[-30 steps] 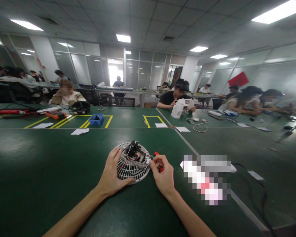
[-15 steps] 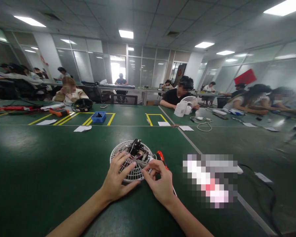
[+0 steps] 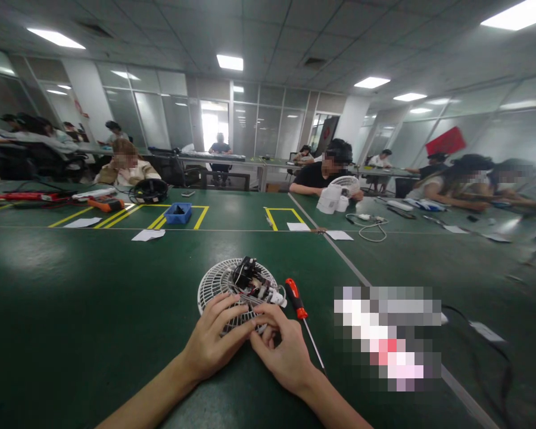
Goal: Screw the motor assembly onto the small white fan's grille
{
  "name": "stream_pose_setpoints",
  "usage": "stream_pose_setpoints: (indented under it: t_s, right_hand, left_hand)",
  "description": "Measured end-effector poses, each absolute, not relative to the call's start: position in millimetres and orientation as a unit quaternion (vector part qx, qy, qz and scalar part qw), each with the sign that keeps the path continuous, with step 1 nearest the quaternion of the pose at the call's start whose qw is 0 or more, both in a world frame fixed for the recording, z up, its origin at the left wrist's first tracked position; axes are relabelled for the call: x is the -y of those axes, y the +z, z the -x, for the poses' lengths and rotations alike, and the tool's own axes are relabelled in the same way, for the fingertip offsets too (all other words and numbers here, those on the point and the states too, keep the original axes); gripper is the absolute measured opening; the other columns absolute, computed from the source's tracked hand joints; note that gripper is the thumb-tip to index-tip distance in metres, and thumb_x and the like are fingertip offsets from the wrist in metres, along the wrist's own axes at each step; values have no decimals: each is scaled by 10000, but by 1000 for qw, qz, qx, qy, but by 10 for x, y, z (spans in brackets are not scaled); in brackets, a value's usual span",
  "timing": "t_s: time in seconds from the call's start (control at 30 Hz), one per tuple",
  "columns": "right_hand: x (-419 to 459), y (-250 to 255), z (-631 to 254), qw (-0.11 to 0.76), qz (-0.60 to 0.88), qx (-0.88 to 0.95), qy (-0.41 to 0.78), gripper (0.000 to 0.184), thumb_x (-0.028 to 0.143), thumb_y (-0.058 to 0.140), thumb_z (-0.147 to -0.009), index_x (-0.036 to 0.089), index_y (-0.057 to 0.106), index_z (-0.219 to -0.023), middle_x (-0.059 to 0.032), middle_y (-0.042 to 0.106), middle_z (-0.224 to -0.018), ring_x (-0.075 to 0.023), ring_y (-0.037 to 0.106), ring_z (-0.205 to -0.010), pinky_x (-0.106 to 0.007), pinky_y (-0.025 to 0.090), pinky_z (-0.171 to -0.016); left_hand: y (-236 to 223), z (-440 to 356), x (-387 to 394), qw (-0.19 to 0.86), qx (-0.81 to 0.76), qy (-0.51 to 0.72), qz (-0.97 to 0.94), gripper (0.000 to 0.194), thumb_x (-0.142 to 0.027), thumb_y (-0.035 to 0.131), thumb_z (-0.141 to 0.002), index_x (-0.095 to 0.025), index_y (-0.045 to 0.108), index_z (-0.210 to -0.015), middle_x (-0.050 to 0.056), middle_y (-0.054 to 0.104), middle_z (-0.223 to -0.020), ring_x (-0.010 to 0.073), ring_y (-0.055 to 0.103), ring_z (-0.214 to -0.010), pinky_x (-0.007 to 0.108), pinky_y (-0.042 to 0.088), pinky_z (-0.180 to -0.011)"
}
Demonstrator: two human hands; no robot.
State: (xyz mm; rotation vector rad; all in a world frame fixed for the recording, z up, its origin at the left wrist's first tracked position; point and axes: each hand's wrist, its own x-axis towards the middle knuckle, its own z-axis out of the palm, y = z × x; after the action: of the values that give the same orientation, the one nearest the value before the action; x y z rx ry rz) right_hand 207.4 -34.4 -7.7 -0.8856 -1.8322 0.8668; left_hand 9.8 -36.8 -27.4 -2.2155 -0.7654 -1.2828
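The white fan grille [image 3: 214, 283] is partly hidden along its six-o'clock edge; it is set at one o'clock from the left hand [image 3: 218, 336], outstretched over it, and between ten and eleven from the right hand [image 3: 282, 345], curled. Whether anything is pinched by either cannot be told. A screwdriver [image 3: 296, 298] is seen at the latter's one o'clock.

Legible text, numbers, brands: none. White tag [image 3: 486, 332] on black cable [image 3: 456, 311] — lettering, if any, too small to read. Red banner [image 3: 445, 142] at right and paper slips [image 3: 148, 235] on green table [image 3: 116, 286] — likewise unreadable.
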Motion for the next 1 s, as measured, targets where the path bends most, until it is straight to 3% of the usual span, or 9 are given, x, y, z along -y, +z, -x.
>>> stream_pose_setpoints:
  t_s: [0.4,0.57,0.7,0.8,0.9,1.0]
  right_hand:
    - [341,-64,-2105,441,367,758,310,203,222,629,-893,232,647,-1095,7,707,-752,-103,555,-464,-224,456,-476]
    - [259,66,-2250,518,389,734,206,86,257,605,-929,219,680,-949,29,614,-632,-118,534,-483,-239,439,-489]
    - [93,143,-2440,568,470,657,159,119,314,587,-938,214,650,-943,-11,657,-747,-148,569,-587,-272,460,-558]
    - [-38,150,-2574,502,549,646,170,181,317,571,-920,204,623,-1051,-37,677,-841,-176,606,-651,-295,471,-598]
    - [-118,122,-2653,351,631,680,128,328,280,604,-876,195,602,-1192,-93,700,-1010,-244,667,-854,-332,474,-707]
    - [-136,99,-2668,213,673,699,115,535,339,627,-886,197,506,-1387,-123,709,-1099,-302,685,-953,-342,437,-708]
  left_hand:
    - [-275,-105,363,192,311,-481,797,181,-105,718,-886,-182,691,-1047,102,683,-1091,271,616,-1189,464,563,-1001]
    - [-270,-64,359,160,331,-490,790,147,-107,724,-885,-175,660,-999,96,680,-1067,264,610,-1181,436,564,-978]
    - [-259,-37,360,140,347,-498,782,124,-127,719,-896,-195,646,-969,79,670,-1038,261,610,-1177,431,566,-962]
    - [-240,-33,368,136,350,-506,777,114,-148,725,-897,-200,641,-954,72,667,-1018,257,619,-1157,427,564,-961]
    - [-226,-29,377,125,350,-509,776,103,-162,723,-899,-196,636,-942,69,670,-1002,253,625,-1140,418,557,-968]
    - [-221,-20,380,117,346,-505,782,78,-145,678,-919,-189,638,-969,72,679,-1001,250,628,-1141,411,548,-978]
